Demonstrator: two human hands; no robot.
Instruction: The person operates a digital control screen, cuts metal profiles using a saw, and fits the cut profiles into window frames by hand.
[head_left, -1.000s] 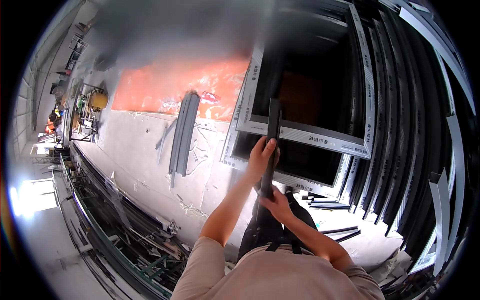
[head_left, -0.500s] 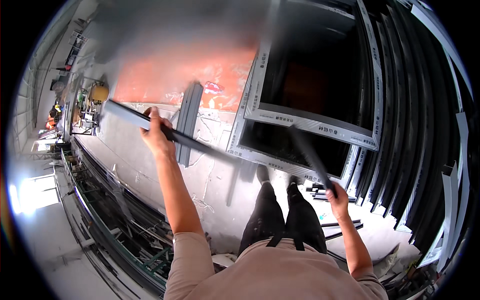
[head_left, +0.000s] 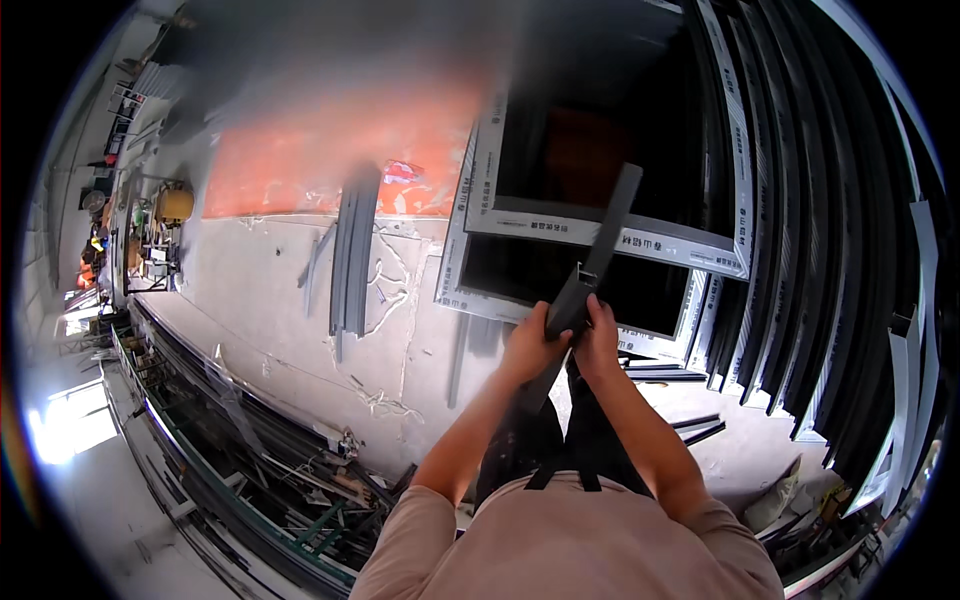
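Note:
In front of my body two dark grey metal profiles are brought together, lying almost in line and slanting up to the right. The nearer profile (head_left: 568,308) shows a hollow, channel-shaped end; the farther profile (head_left: 613,218) reaches out beyond it. My left hand (head_left: 530,350) is closed on the left side of the nearer profile. My right hand (head_left: 598,348) is closed against the right side, where the two overlap, and its fingers partly hide the farther profile. Their lower part runs back toward my legs.
Large dark frames (head_left: 590,232) with printed film lean ahead. Many more dark frames (head_left: 800,250) stand in a row at right. Several grey profiles (head_left: 350,265) lie on the pale floor, near an orange sheet (head_left: 270,170). A rack of offcuts (head_left: 270,480) lines the left.
My hands were wide apart, each with one profile. Both have moved inward, bringing the profiles together in the middle; the left one has swung round to point away from me.

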